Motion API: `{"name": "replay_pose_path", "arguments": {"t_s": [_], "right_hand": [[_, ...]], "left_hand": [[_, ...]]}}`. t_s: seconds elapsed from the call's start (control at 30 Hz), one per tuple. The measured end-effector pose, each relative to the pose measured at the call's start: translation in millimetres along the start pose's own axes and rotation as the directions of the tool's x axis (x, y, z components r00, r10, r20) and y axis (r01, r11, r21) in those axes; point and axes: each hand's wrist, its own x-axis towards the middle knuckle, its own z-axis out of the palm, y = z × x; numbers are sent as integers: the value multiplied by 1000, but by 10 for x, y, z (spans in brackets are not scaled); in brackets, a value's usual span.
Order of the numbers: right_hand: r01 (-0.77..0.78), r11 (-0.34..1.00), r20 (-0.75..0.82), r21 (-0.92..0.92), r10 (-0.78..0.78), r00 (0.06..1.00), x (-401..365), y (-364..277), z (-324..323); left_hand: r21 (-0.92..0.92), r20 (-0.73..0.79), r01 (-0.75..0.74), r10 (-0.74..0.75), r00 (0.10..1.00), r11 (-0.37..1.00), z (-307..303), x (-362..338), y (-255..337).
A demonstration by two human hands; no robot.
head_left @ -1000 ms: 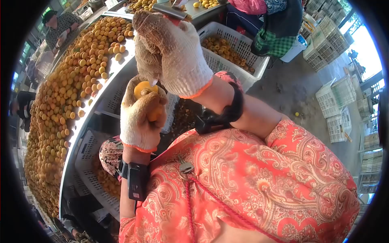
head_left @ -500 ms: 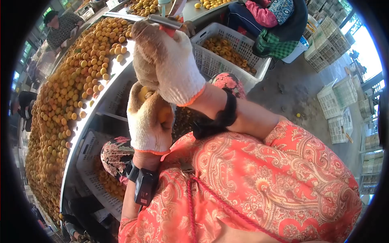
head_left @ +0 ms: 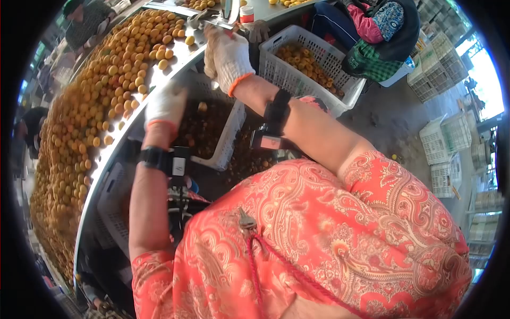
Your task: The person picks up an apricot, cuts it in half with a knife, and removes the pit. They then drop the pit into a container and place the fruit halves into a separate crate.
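Apricots [head_left: 74, 117] heaped on the desk [head_left: 159, 80] suggest much work remains. The left hand [head_left: 164, 106] blurs above a crate [head_left: 231, 138] of pits, its grip unclear. The right hand [head_left: 228, 56] is fisted around a tool [head_left: 228, 33].

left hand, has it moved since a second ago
Yes. The left hand has gone forward from the chest and now hangs over the white crate by the table edge.

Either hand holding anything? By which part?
Right hand seems closed on a red-handled tool, by its handle. Left hand is blurred: cannot tell.
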Motion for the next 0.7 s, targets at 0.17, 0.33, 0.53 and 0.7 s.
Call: {"name": "replay_pose_path", "arguments": {"t_s": [0.17, 0.33, 0.53, 0.7], "right_hand": [[92, 324, 57, -942, -118, 991, 98, 234, -607], [470, -28, 440, -882, 307, 844, -458, -128, 155], [633, 566, 840, -528, 240, 486, -1520, -612, 1104], [720, 684, 954, -122, -118, 274, -2098, -673, 1193]], "left_hand": [[-16, 402, -218, 206, 892, 976, -906, -138, 300], [-237, 586, -267, 357, 728, 934, -1316, -637, 632], [-344, 577, -229, 397, 714, 911, -1051, -919, 516], [-462, 491, -148, 391, 778, 875, -958, -1022, 475]]}}
